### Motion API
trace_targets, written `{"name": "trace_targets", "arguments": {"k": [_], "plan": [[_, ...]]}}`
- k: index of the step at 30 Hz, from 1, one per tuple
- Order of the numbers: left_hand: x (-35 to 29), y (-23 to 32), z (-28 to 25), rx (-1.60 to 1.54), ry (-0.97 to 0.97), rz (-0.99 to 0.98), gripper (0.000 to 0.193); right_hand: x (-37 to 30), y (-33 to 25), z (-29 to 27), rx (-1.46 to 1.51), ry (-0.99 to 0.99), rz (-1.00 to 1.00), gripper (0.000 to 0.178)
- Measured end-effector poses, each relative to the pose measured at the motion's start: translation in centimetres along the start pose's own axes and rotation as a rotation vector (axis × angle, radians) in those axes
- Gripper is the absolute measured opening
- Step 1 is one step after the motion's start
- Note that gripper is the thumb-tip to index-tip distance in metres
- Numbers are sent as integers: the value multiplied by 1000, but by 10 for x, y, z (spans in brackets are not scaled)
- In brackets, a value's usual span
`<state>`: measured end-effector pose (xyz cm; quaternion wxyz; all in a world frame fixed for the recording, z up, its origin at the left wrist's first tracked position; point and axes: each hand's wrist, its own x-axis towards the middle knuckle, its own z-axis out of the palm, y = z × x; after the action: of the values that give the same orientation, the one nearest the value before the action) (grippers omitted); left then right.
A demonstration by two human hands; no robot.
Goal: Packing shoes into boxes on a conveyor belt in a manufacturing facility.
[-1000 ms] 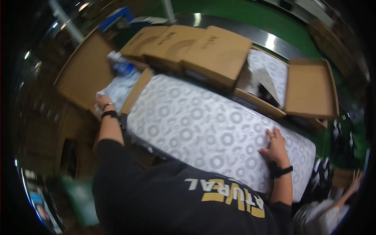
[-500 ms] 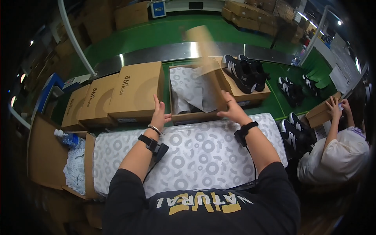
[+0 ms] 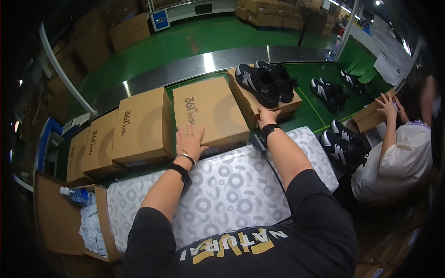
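"Brown cardboard, lid down: what do we have under our left hand (image 3: pixel 189 140)?"

"A closed shoebox (image 3: pixel 213 109), lying on the green worktop (image 3: pixel 307 111) straight ahead of us. Our palm faces down at the near left of its lid, with the fingers spread."

"And our right hand (image 3: pixel 268 117)?"

"That one touches the near left corner of a second shoebox (image 3: pixel 280 114), just to the right. The fingers bend around the corner, but we cannot tell whether they pinch it."

"We see a pair of black sneakers (image 3: pixel 266 84) on top of that one."

"Yes, with white trim, standing on its lid. Nearer to us, under our forearms, lies white wrapping paper (image 3: pixel 232 190) patterned with grey rings."

"To the left we count a row of three more closed shoeboxes (image 3: pixel 141 127)."

"Below them, beside the paper, we find an open carton (image 3: pixel 106 222) holding small pale packets (image 3: pixel 91 229) and a blue-labelled bottle (image 3: pixel 79 195)."

"And over on our right?"

"A co-worker's hands (image 3: pixel 388 107) hold a small brown box (image 3: pixel 366 118), near another black pair of shoes (image 3: pixel 343 146). A metal strip (image 3: pixel 190 68) edges the far side."
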<state>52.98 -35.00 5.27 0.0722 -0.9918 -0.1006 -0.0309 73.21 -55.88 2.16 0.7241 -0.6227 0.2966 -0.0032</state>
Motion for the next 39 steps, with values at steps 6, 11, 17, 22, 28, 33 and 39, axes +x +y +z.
{"name": "trace_targets", "arguments": {"k": [6, 11, 17, 22, 28, 33, 39], "plan": [[12, -28, -25, 0, -86, -251, 52, -103, -5, -16, -405, -666, -312, 60], [-16, 13, -35, -202, 183, -6, 38, -55, -102, -15, -971, -272, -1216, 39], [-76, 53, -74, -566, 530, 222, 57, -112, -155, -52, -811, -801, -1247, 32], [-113, 48, -88, -706, 803, 319, 89, -242, -191, -130, -399, -1345, -712, 40], [-142, 35, -99, -1225, 711, 180, 69, -277, -154, -136, 25, -1440, -890, 53], [-199, 2, -81, -1950, -297, -150, 38, -252, -25, -66, -24, -1271, -262, 45], [-311, -115, 0, -141, 195, -976, 55, -201, 68, -47, -396, -1006, -437, 42]]}}
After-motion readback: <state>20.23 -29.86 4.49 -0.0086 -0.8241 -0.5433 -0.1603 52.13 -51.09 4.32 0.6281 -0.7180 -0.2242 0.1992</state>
